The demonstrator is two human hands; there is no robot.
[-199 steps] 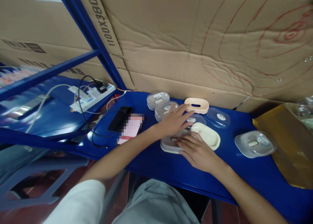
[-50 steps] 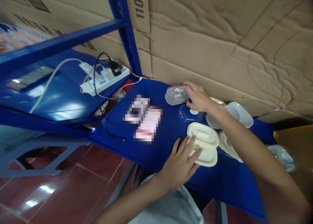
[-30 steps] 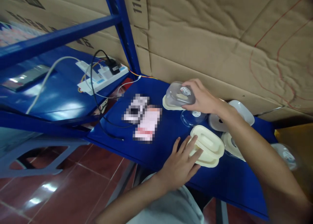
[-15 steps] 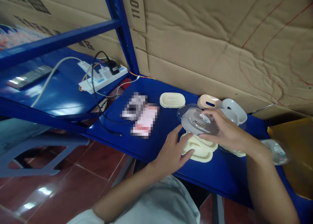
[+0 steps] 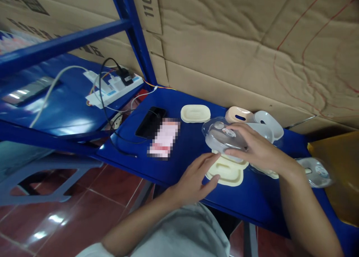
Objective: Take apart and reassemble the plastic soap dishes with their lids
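Note:
My right hand [image 5: 249,143] grips a clear plastic lid [image 5: 215,132] with a small label, held above the blue table. Beneath the lid lie cream oval trays [image 5: 228,174], partly overlapping. My left hand [image 5: 196,178] is beside these trays, thumb and fingers apart, its fingertips near their left edge. Behind the lid are a peach oval piece [image 5: 239,115] and pale grey pieces [image 5: 269,124]. Another cream oval dish [image 5: 195,113] sits alone toward the back. To the right of my right wrist, a second clear lid [image 5: 316,172] rests near a yellow-brown package.
On the blue table [image 5: 179,167] are a black phone [image 5: 148,122] and a blurred-out pink and white item [image 5: 165,137]. A power strip [image 5: 114,90] with cables lies on the left shelf. Cardboard [image 5: 218,44] lines the back; the yellow-brown package [image 5: 342,175] is at right.
My right hand and the clear lid have shifted slightly left and up. My left hand has hardly moved. The view has shifted a little.

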